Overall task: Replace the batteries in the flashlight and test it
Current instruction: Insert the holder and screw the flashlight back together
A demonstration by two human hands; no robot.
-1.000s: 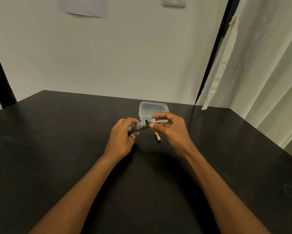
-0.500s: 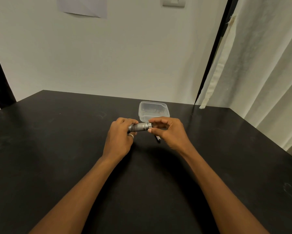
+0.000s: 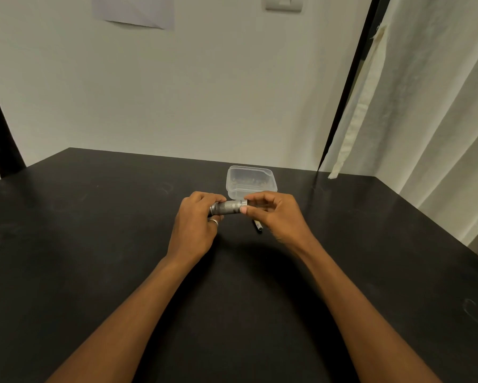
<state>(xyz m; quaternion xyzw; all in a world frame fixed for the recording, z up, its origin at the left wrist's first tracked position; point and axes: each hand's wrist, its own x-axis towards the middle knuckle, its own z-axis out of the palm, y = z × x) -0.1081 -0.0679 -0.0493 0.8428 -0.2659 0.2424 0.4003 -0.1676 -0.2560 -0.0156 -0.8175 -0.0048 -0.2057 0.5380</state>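
A small grey metal flashlight (image 3: pixel 229 207) lies level between both hands, above the black table (image 3: pixel 94 244). My left hand (image 3: pixel 196 225), a ring on one finger, wraps its left end. My right hand (image 3: pixel 273 217) pinches the right end, where a silver ring shows; the cap itself is hidden under the fingertips. A loose battery (image 3: pixel 257 225) with a dark tip lies on the table just below my right hand, partly covered by it.
A clear plastic container (image 3: pixel 251 182) with several small items inside stands just behind the hands. A white wall closes the far edge of the table. Curtains (image 3: pixel 425 134) hang along the right side.
The flashlight went from tilted to level. My right hand brought the small end piece onto its open right end and now grips there. The battery is more hidden by my right hand.
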